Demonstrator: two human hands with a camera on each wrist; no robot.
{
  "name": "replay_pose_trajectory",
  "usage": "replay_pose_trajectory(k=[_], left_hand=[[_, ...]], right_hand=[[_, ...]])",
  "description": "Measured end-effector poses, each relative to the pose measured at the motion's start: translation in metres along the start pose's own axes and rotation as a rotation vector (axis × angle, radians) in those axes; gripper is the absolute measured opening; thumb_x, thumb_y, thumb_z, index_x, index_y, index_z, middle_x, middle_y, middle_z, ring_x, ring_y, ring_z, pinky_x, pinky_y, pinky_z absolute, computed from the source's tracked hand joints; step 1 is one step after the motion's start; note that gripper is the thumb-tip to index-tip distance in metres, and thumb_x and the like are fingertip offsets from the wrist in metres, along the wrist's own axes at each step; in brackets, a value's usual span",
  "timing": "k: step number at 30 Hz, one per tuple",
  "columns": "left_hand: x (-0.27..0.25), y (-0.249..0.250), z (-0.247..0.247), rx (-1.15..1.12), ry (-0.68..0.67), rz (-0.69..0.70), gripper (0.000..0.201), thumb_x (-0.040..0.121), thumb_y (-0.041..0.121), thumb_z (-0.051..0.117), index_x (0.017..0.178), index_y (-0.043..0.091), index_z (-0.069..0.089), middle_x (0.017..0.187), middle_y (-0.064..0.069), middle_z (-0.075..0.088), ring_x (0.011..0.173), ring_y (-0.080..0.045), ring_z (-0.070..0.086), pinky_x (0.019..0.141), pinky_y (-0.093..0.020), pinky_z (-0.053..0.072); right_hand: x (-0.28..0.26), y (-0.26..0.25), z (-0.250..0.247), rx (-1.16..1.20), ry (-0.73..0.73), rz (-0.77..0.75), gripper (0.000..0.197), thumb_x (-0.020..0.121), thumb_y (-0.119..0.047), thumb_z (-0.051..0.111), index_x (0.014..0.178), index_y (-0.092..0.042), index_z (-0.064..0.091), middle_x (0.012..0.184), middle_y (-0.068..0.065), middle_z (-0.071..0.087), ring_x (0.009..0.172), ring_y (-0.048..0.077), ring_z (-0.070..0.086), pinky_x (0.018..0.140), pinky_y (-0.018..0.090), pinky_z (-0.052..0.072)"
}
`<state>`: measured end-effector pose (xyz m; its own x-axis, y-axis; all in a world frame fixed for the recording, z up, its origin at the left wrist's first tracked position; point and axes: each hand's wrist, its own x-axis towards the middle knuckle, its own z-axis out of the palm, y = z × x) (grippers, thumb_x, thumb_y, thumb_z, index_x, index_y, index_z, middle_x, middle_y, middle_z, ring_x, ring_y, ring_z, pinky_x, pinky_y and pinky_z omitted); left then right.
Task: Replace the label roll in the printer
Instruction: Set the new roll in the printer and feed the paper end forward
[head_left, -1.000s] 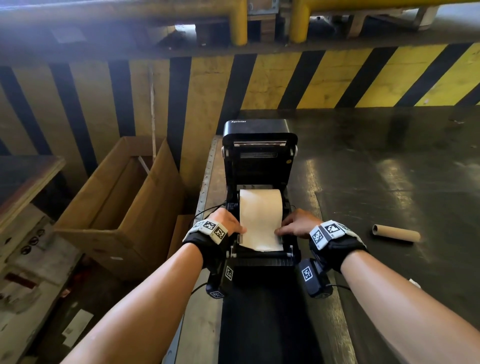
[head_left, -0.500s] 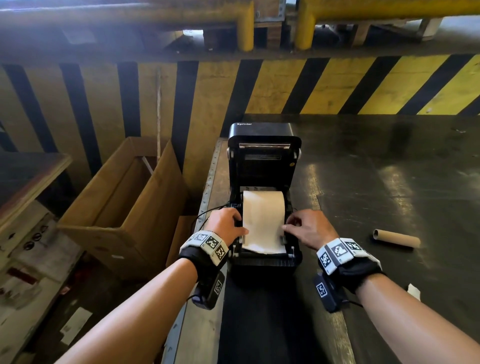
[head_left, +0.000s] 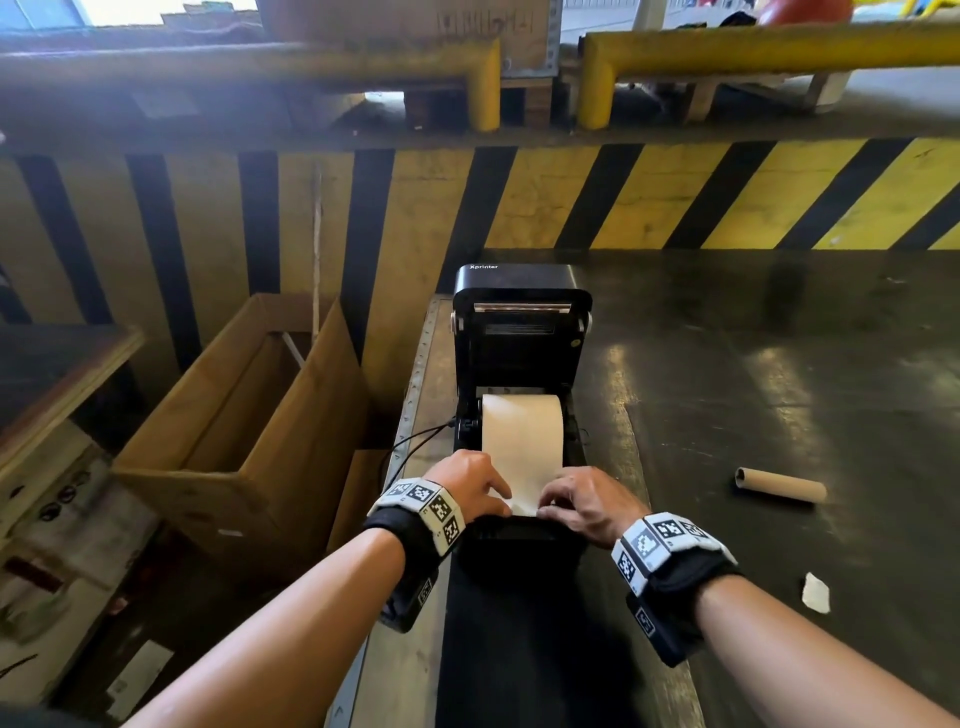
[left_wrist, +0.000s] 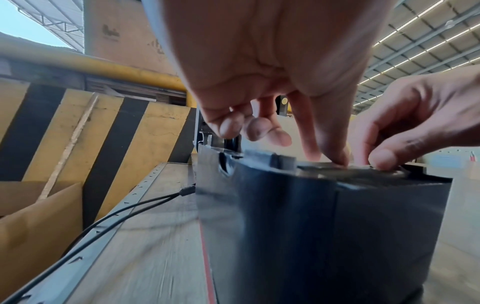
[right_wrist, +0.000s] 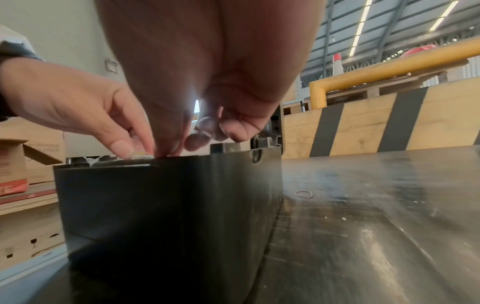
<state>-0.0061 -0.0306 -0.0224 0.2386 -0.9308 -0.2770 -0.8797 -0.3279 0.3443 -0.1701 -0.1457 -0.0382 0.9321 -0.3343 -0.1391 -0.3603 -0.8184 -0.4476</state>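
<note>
The black printer (head_left: 522, 332) stands at the table's left edge with its lid raised. A white label roll (head_left: 522, 441) sits in its bay, and a label strip runs from it toward the front edge. My left hand (head_left: 493, 501) pinches the strip's near left corner, and my right hand (head_left: 550, 506) pinches its near right corner. In the left wrist view my left hand's (left_wrist: 324, 158) thumb and forefinger press onto the printer (left_wrist: 311, 216) top, the other fingers curled. The right wrist view shows my right hand (right_wrist: 176, 152) fingertips at the front rim beside a bit of the strip (right_wrist: 141, 157).
An empty brown cardboard core (head_left: 779, 486) lies on the dark table to the right, with a paper scrap (head_left: 815, 592) nearer me. An open cardboard box (head_left: 244, 431) stands left of the table. A cable (left_wrist: 124, 211) runs off the printer's left side. A striped barrier (head_left: 675, 197) stands behind.
Both hands have left the sides of the strip and come together at its near end by the printer's front edge. The camera has also tilted up a little.
</note>
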Motion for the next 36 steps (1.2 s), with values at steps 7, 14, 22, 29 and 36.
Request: replay_pose_trajectory(k=[7, 14, 22, 29, 36], left_hand=[[-0.006, -0.003, 0.005, 0.023, 0.002, 0.027, 0.038, 0.077, 0.046, 0.067, 0.109, 0.027, 0.069, 0.095, -0.002, 0.058, 0.093, -0.02, 0.058, 0.074, -0.025, 0.041], [-0.017, 0.0, 0.009, 0.087, 0.077, 0.073, 0.032, 0.081, 0.041, 0.064, 0.107, 0.024, 0.068, 0.103, -0.001, 0.059, 0.093, -0.019, 0.058, 0.077, -0.029, 0.048], [-0.033, 0.006, 0.013, 0.09, 0.157, 0.138, 0.024, 0.087, 0.031, 0.057, 0.101, 0.019, 0.071, 0.101, -0.001, 0.063, 0.091, -0.019, 0.06, 0.079, -0.032, 0.052], [-0.052, 0.015, 0.019, 0.09, 0.186, 0.172, 0.022, 0.086, 0.032, 0.056, 0.097, 0.016, 0.068, 0.101, -0.001, 0.063, 0.089, -0.02, 0.06, 0.078, -0.032, 0.051], [-0.067, 0.03, 0.026, 0.167, 0.267, 0.185, 0.02, 0.086, 0.033, 0.053, 0.094, 0.016, 0.062, 0.099, -0.003, 0.063, 0.089, -0.023, 0.06, 0.076, -0.033, 0.05]], right_hand=[[0.0, -0.004, 0.006, -0.08, -0.007, 0.005, 0.027, 0.093, -0.034, 0.047, 0.103, -0.015, 0.064, 0.106, 0.002, 0.063, 0.094, 0.02, 0.059, 0.081, 0.034, 0.05], [-0.006, -0.005, 0.009, -0.063, 0.01, 0.006, 0.024, 0.094, -0.032, 0.044, 0.094, -0.012, 0.057, 0.098, 0.008, 0.06, 0.086, 0.023, 0.057, 0.077, 0.035, 0.049], [-0.027, -0.011, 0.004, 0.023, 0.065, -0.023, 0.027, 0.09, -0.035, 0.052, 0.093, -0.009, 0.061, 0.087, -0.004, 0.051, 0.079, 0.014, 0.051, 0.073, 0.028, 0.046], [-0.048, -0.02, 0.003, -0.015, 0.146, -0.002, 0.019, 0.087, -0.029, 0.059, 0.093, -0.012, 0.066, 0.097, 0.001, 0.056, 0.084, 0.015, 0.055, 0.071, 0.024, 0.046], [-0.063, -0.03, 0.006, -0.023, 0.184, -0.014, 0.025, 0.09, -0.032, 0.054, 0.098, -0.011, 0.068, 0.098, 0.003, 0.06, 0.081, 0.012, 0.052, 0.07, 0.022, 0.042]])
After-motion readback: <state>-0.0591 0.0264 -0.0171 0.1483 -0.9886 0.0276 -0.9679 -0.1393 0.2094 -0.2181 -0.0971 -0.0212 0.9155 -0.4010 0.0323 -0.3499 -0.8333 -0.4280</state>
